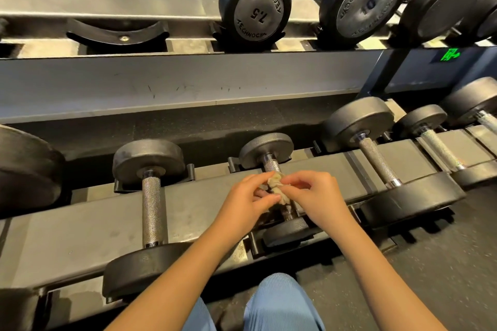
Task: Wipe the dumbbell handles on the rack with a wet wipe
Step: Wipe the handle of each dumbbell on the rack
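Above our blue knees (279, 301), our left hand (248, 196) and right hand (314, 193) both pinch the crumpled wipe (277, 186) over a small dumbbell's handle (271, 165) on the rack (204, 196).

wet wipe (277, 188): beige | dumbbell handles (152, 212): silver, cross-hatched | rack (80, 236): grey | trousers (279, 303): blue, ribbed

Crumpled greyish wipe (277, 187), pinched between left hand (246, 197) and right hand (316, 193), bunched over the knurled steel handle (270, 166) of a small black dumbbell (266, 145). The dumbbell lies across the lower tier of the rack (107, 226), heads in black cradles.
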Demonstrator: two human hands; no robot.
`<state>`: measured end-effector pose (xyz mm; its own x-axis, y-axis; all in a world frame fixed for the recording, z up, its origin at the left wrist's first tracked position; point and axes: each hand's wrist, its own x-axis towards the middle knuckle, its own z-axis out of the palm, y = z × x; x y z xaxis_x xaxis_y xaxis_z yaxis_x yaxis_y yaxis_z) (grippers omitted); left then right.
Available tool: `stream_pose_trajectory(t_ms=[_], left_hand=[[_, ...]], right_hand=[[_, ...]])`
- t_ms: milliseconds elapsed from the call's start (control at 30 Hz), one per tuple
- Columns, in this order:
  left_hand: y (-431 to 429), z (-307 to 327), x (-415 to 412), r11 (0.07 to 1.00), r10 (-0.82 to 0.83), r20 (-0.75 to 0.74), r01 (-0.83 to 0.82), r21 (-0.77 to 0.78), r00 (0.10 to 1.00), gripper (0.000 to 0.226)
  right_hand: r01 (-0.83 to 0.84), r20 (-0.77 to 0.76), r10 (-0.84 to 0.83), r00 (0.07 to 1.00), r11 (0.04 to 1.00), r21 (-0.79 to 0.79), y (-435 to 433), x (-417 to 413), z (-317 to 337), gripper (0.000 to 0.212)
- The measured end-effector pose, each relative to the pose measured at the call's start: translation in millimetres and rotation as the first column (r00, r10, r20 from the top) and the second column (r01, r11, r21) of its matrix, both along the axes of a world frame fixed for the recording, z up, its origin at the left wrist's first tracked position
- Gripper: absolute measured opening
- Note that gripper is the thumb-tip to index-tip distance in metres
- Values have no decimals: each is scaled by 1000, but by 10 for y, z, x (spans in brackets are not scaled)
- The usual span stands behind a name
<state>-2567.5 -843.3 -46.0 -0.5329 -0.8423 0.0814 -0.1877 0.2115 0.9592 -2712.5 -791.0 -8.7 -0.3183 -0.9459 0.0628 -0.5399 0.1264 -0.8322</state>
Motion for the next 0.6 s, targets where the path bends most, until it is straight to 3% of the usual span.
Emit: stream_pose_trajectory(t_ms=[100,200,300,433,600], left_hand=[[7,48,-51,995,96,14,-96,-36,995,33],[-56,93,-105,962,231,35,-222,-161,972,25],[-202,119,-132,900,365,47,-340,-273,930,23],[-274,96,-277,892,346,127,-284,-351,930,26],[-142,-12,-221,908,254,197,-164,-385,947,22]], right_hand=[[-30,126,29,992,1000,1,-4,-19,-10,20],[46,243,-33,969,998,-45,27,-58,-47,24],[155,102,-146,984,984,-89,98,-74,-165,22],[229,200,-217,955,973,-36,149,-57,-328,24],[244,159,-230,960,967,-77,143,-48,-347,21]])
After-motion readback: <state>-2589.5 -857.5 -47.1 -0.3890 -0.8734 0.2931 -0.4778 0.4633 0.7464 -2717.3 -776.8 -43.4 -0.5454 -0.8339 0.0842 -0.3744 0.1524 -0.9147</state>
